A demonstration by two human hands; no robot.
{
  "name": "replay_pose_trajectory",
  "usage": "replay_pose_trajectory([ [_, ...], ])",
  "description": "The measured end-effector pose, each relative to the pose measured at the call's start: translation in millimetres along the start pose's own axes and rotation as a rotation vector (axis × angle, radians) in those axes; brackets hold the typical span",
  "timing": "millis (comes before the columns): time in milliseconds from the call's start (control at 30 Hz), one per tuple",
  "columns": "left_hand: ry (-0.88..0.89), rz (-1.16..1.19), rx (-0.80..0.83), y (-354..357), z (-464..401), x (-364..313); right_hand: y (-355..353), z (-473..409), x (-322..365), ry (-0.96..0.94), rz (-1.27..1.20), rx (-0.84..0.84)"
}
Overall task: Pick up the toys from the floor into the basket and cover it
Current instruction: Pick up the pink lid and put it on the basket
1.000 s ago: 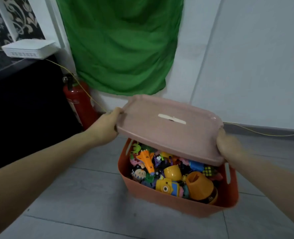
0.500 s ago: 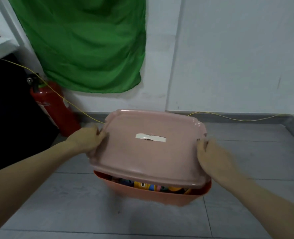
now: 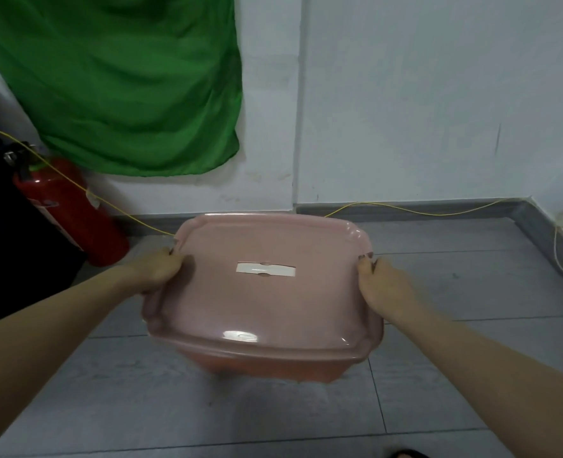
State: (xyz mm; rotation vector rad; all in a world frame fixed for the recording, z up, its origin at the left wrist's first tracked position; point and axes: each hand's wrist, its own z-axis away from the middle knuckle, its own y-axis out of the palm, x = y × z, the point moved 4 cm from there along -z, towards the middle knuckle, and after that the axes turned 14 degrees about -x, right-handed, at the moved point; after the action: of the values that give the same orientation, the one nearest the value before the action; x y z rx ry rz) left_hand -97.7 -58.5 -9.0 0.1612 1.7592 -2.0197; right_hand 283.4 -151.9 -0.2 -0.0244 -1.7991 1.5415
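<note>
Pink plastic, smooth and a little shiny, is what you have between your hands: the lid (image 3: 266,285) lies on top of the orange basket (image 3: 273,370), which stands on the floor (image 3: 115,391) in front of you. Only a strip of the basket wall shows under the near edge of the lid, and no toys are visible, so I judge they are all inside.

Your left hand (image 3: 156,271) holds the left edge of the lid and your right hand (image 3: 384,285) holds the right edge. Each grip is closed on the rim, with fingers curled over it. You hold it at two opposite sides so the lid comes down level and you can press both sides at once. Whether the rim is fully seated all around I cannot tell; the near corners seem to sit over the basket.

A pale label (image 3: 266,270) is stuck in the middle of the lid.

Grey tiles cover the floor. Behind the basket is a white wall (image 3: 422,104) with a green cloth (image 3: 118,81) hanging on it. A red fire extinguisher (image 3: 72,209) stands at the left, and a thin yellow cable (image 3: 422,210) runs along the foot of the wall.
</note>
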Motion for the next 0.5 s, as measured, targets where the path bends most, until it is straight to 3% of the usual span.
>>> replay_pose_trajectory([
  [100, -0.041, 0.173, -0.008, 7, -10, -2, 12, -9, 5, 0.103, -0.137, -0.006],
  [367, -0.033, 0.254, -0.135, 35, -43, 27, 23, -20, 1, 0.184, -0.214, 0.016],
  [500, -0.092, 0.243, -0.112, 13, -9, -5, 29, -22, 0, 0.178, -0.269, -0.012],
])
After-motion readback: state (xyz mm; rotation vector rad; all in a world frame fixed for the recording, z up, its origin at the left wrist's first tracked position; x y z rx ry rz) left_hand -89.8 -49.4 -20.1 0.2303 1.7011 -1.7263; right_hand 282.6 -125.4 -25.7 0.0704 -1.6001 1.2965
